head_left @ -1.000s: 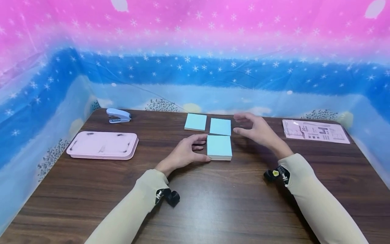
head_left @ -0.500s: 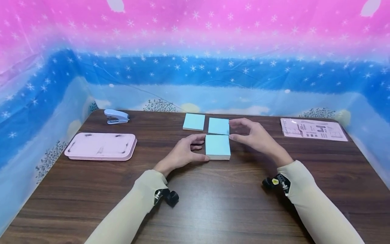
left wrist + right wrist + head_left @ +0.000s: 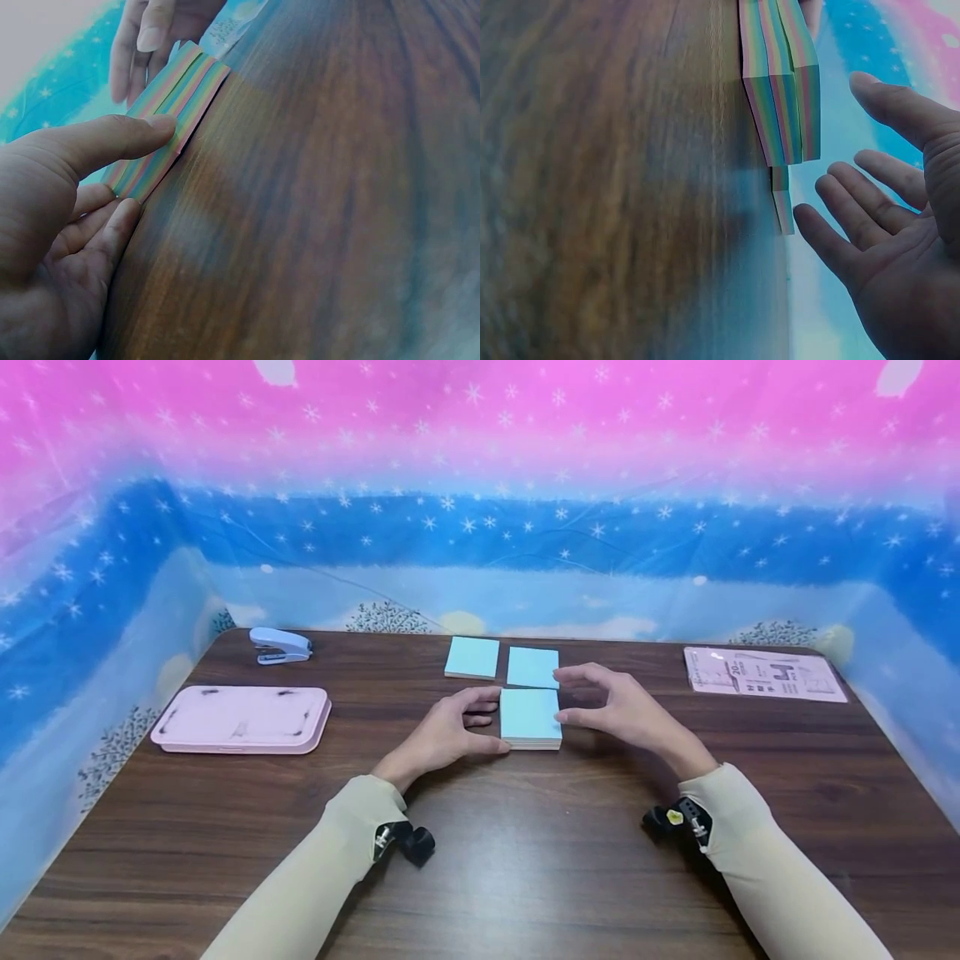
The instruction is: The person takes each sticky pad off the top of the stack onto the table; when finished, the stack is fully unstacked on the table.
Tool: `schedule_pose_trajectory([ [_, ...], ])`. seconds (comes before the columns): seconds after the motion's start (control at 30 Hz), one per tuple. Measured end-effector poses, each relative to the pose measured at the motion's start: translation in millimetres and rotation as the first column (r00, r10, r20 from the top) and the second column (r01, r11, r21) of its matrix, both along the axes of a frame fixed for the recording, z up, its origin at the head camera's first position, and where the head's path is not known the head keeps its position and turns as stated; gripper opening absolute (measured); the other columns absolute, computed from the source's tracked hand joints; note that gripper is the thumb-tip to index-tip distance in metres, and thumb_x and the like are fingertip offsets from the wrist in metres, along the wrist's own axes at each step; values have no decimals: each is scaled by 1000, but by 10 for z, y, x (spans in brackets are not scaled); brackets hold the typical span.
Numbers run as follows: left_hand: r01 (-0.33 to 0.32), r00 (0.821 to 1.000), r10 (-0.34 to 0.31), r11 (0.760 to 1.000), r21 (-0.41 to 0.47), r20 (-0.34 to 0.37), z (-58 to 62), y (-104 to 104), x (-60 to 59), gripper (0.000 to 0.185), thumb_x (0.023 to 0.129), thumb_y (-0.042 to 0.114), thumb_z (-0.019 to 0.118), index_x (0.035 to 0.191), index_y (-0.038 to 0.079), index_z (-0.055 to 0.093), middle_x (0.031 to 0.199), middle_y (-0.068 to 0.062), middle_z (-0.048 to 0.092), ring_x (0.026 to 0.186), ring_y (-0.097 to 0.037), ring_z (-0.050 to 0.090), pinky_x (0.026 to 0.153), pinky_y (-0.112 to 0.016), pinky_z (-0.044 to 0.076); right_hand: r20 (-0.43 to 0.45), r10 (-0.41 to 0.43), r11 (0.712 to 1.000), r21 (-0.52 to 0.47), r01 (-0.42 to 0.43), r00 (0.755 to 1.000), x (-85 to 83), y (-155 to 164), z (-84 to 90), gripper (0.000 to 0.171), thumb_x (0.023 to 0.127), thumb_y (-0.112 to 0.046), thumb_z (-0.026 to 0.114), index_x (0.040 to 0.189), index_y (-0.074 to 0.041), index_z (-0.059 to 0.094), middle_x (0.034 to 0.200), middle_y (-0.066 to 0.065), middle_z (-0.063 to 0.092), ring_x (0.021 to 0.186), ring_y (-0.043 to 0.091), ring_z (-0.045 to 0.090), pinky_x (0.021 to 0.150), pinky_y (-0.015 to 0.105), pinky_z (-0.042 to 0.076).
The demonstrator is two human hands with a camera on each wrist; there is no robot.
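In the head view, the print on the pink sheet (image 3: pixel 765 674) at upper right is too small to read; both sleeves run out of the frame at the bottom edge; the left hand (image 3: pixel 442 739) covers the left edge of the blue note pad (image 3: pixel 530 717) at centre, and its fingertips there are hidden behind the pad; whether the right hand (image 3: pixel 622 710) actually touches the pad's right edge cannot be told. In the left wrist view the wooden table (image 3: pixel 337 225) blurs toward the lower right; the far hand is cut off by the top edge. In the right wrist view the table's left half is smeared; the palm runs off the right edge.
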State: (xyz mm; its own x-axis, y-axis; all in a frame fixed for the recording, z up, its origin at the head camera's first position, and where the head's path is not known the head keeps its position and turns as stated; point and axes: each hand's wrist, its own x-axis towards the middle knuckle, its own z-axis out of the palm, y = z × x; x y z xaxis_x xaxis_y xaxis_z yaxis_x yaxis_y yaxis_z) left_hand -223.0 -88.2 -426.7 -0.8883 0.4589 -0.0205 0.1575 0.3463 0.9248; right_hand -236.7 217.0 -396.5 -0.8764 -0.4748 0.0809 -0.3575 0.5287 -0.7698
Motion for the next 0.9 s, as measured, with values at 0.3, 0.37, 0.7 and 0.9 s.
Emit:
schedule_pose_trajectory([
  [0.3, 5, 1000, -5, 1000, 7, 5, -13, -6, 4, 84, 87, 20, 91, 159, 13, 50, 150, -11, 58, 133, -30, 60, 111, -45, 52, -12, 35, 999, 41, -35, 999, 28, -13, -17, 73, 92, -35, 87, 153, -9, 57, 153, 9, 56, 138, 34, 55, 114, 58, 45],
  [0.37, 4, 1000, -4, 1000, 10, 1, -2, -11, 4, 83, 87, 19, 91, 159, 13, 50, 150, -11, 58, 133, -30, 60, 111, -45, 52, -15, 47, 997, 58, -46, 999, 21, -26, -31, 74, 91, -34, 88, 153, -9, 56, 154, 10, 55, 139, 34, 54, 115, 58, 45],
  [0.7, 4, 1000, -4, 1000, 9, -1, 10, -17, -8, 83, 87, 19, 91, 159, 13, 50, 150, -12, 58, 133, -30, 60, 111, -45, 52, -2, 62, 991, 115, -62, 998, 22, -45, -29, 84, 87, -35, 92, 157, -11, 53, 157, 13, 51, 143, 35, 50, 116, 61, 43],
  [0.9, 7, 1000, -7, 1000, 5, 3, 16, -17, 0, 83, 87, 19, 90, 160, 13, 49, 151, -12, 58, 134, -30, 60, 111, -45, 52, -6, 80, 986, 150, -78, 997, 31, -46, -15, 91, 84, -38, 94, 158, -9, 50, 157, 15, 51, 144, 36, 48, 118, 60, 41],
])
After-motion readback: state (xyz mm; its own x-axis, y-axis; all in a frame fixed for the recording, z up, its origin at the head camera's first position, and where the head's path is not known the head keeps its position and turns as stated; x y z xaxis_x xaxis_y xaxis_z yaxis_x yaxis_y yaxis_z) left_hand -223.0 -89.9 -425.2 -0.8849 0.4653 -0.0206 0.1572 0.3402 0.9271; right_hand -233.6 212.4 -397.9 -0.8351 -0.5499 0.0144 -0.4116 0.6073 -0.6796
